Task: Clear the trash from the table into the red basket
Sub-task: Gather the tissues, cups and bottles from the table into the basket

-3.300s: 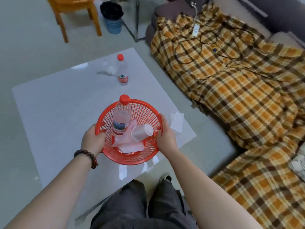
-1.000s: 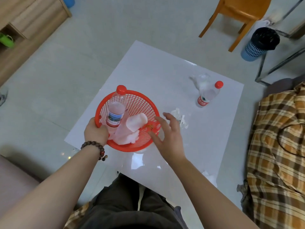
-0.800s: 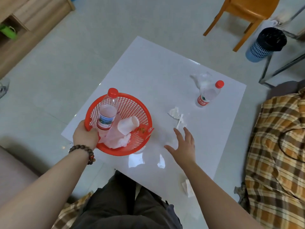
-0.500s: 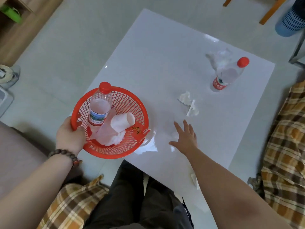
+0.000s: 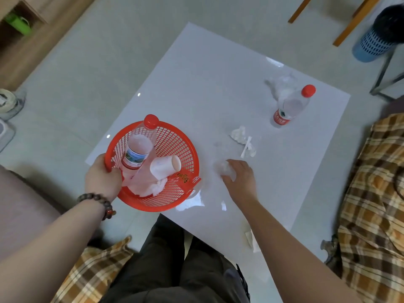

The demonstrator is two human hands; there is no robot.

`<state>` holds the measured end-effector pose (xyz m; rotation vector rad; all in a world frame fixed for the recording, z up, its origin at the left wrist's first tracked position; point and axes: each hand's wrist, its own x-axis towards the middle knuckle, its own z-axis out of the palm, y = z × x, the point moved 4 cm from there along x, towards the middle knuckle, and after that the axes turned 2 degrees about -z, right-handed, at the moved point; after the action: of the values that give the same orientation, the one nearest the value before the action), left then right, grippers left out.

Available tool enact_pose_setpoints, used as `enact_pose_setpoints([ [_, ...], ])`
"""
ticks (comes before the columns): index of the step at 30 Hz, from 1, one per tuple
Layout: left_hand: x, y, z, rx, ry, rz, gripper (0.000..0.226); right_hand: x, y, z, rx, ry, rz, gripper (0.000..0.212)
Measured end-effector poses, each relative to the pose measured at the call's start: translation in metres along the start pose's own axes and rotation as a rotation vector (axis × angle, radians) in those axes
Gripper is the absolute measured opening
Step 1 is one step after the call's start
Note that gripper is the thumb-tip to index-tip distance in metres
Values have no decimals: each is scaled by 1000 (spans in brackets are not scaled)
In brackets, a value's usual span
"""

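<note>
Red basket (image 5: 175, 149): one bottle (image 5: 138, 147), one cup (image 5: 165, 167).

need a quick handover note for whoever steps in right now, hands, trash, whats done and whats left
Left hand: gripping the rim of the red basket, held at the table's near corner.
Right hand: on the table, closing on a clear crumpled wrapper; not lifted yet.
Done: one bottle, a paper cup and tissue are in the basket.
Left: the wrapper, the torn tissue bits, the standing bottle, the crumpled clear plastic behind it, and a paper scrap at the near edge.
</note>
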<state>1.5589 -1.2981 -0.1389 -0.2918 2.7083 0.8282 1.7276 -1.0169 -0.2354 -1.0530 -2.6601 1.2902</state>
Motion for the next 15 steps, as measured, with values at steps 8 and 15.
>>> enact_pose_setpoints([
  [8, -19, 41, 22, -119, -70, 56, 30, -37, -121, -7, 61, 51, -422, 40],
  [15, -31, 52, 31, -182, -63, 70, 29, -29, -118, 23, -189, -224, -337, 62],
])
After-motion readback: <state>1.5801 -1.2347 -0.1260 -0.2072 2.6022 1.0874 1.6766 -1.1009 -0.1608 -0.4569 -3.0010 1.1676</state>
